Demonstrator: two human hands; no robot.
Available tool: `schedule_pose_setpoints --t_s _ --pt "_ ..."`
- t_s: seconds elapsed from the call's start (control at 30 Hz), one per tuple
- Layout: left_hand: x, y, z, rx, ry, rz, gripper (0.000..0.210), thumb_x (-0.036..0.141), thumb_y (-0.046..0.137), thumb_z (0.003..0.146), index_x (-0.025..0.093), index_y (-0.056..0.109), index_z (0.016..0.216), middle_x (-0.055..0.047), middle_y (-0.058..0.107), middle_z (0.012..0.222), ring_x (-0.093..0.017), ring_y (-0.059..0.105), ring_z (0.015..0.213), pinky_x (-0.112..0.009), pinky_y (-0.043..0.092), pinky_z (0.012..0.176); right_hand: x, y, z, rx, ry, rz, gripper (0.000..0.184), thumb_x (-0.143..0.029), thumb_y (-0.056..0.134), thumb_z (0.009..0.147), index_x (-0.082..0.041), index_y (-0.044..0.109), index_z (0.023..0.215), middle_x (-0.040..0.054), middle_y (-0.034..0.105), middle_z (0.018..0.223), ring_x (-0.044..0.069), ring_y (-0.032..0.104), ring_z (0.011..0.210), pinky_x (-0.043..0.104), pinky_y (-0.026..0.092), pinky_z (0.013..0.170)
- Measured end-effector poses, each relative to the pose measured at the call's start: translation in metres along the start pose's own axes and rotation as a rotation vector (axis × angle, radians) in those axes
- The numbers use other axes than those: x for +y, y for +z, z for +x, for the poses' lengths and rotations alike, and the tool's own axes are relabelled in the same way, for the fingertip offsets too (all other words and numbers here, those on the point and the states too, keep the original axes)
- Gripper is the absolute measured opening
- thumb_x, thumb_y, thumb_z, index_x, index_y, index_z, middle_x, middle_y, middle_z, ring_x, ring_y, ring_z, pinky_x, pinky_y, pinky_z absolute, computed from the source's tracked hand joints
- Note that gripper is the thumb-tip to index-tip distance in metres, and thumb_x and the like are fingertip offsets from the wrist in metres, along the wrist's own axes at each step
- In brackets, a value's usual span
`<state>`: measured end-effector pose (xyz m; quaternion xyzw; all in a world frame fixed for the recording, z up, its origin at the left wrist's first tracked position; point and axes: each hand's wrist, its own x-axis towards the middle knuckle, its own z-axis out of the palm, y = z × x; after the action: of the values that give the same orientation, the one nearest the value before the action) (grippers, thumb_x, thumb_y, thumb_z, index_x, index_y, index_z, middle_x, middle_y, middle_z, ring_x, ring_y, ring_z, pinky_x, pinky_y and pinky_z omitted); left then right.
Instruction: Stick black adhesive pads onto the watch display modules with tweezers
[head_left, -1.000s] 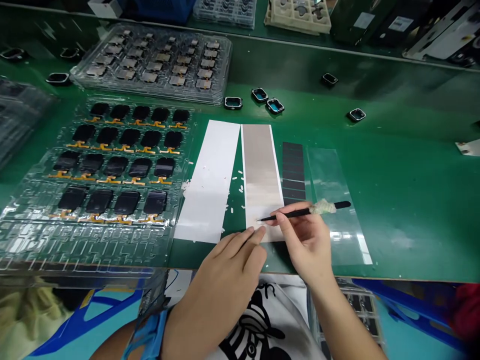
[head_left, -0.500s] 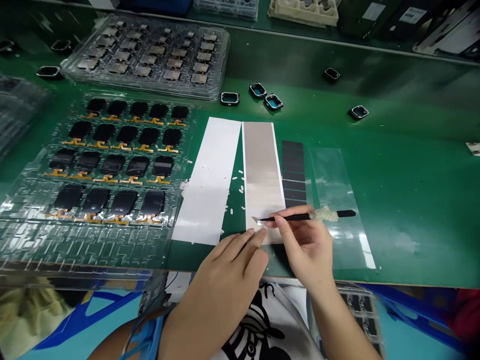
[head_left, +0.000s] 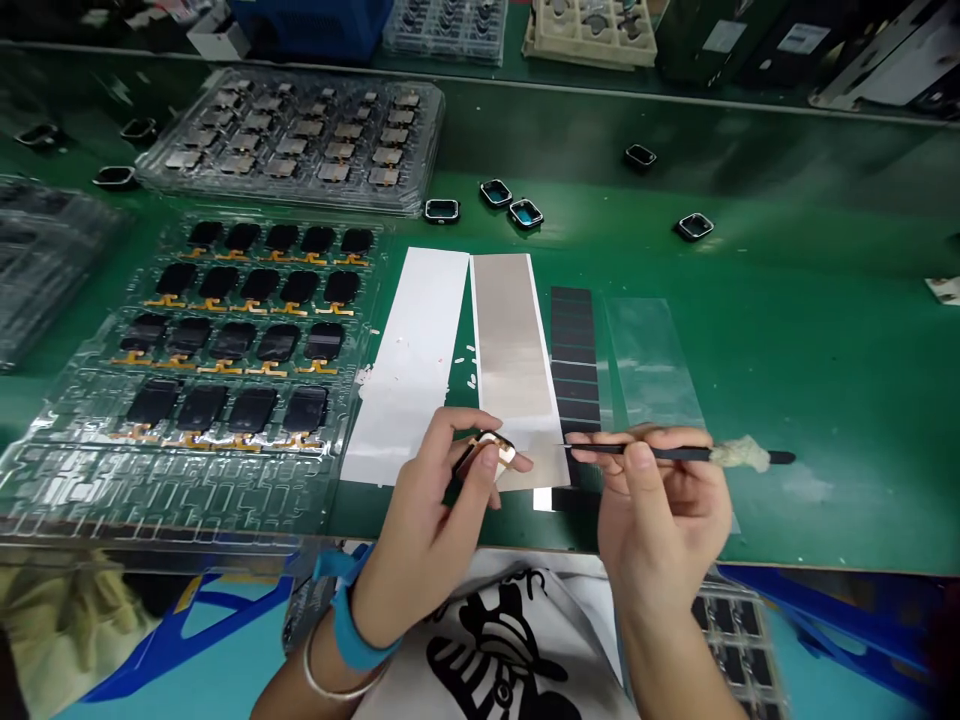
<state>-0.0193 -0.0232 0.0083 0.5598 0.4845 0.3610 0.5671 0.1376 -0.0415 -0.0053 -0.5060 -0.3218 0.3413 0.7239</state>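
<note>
My left hand (head_left: pixel 442 500) holds a small watch display module (head_left: pixel 501 452) between thumb and fingers, its white back and orange-brown flex facing up. In my right hand (head_left: pixel 664 500) is a slim black pointed tool (head_left: pixel 679 453) with a thin metal tip and pale wrapping near its rear end. The tip points left, a short gap from the module; I cannot tell whether it is a knife or tweezers. Below both hands lies a beige adhesive strip (head_left: pixel 510 340) with white edges. Left of it is a white paper strip (head_left: pixel 416 330), and to its right a dark segmented strip (head_left: pixel 575 350).
A clear tray (head_left: pixel 225 490) with rows of black display modules lies at the left. Behind it stands another filled tray (head_left: pixel 420 165). Several watch cases (head_left: pixel 525 214) sit farther back. A transparent sheet (head_left: pixel 645 350) lies on the right. Small white scraps (head_left: pixel 471 381) are scattered between the strips.
My left hand has risen from the beige strip and now has a display module in it. My right hand has drawn the pointed tool to the right, off the strip's lower end.
</note>
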Motion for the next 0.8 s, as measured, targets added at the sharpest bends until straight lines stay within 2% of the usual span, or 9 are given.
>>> schedule_pose_setpoints --t_s 0.13,0.23,0.5,0.63,0.8 --pt "0.000 0.011 0.005 -0.058 -0.067 -0.310 0.011 0.037 0.041 0.105 0.026 0.044 0.107 0.003 0.065 0.073 -0.006 0.041 0.046 -0.018 0.037 0.046 -0.001 0.009 -0.009 -0.027 -0.002 0.031 0.009 -0.016 0.059 0.093 -0.026 0.058 0.094 -0.0004 0.060 0.085 0.017 0.075 0.079 0.030 0.066 0.068" --pt "-0.004 0.017 0.008 -0.090 -0.060 -0.405 0.012 0.037 0.042 0.105 0.025 0.042 0.104 0.005 0.060 0.068 -0.006 0.033 0.045 -0.017 0.031 0.045 0.002 0.010 -0.009 -0.010 0.020 0.023 0.008 -0.018 0.057 0.094 -0.025 0.055 0.094 0.0006 0.062 0.087 0.016 0.075 0.078 0.028 0.066 0.064" --pt "-0.012 0.021 0.010 -0.059 -0.025 -0.377 0.017 0.037 0.050 0.102 0.025 0.039 0.107 0.004 0.059 0.070 -0.009 0.049 0.059 -0.020 0.037 0.054 0.009 0.011 -0.005 0.013 -0.045 0.074 0.011 -0.014 0.059 0.093 -0.024 0.056 0.096 -0.0015 0.062 0.088 0.015 0.073 0.074 0.027 0.065 0.055" --pt "-0.014 0.020 0.009 -0.059 -0.033 -0.427 0.015 0.036 0.049 0.103 0.026 0.040 0.108 0.005 0.056 0.071 -0.009 0.048 0.061 -0.019 0.037 0.055 0.011 0.011 -0.008 -0.047 -0.055 0.097 0.015 -0.010 0.059 0.092 -0.023 0.058 0.097 -0.0004 0.063 0.087 0.015 0.074 0.080 0.025 0.066 0.057" --pt "-0.016 0.018 0.008 -0.100 -0.036 -0.513 0.018 0.043 0.039 0.105 0.027 0.043 0.111 0.002 0.061 0.078 -0.009 0.041 0.061 -0.021 0.035 0.056 0.013 0.011 -0.009 -0.105 -0.096 0.090 0.017 -0.006 0.058 0.091 -0.022 0.059 0.097 0.0007 0.065 0.084 0.017 0.075 0.082 0.027 0.067 0.062"
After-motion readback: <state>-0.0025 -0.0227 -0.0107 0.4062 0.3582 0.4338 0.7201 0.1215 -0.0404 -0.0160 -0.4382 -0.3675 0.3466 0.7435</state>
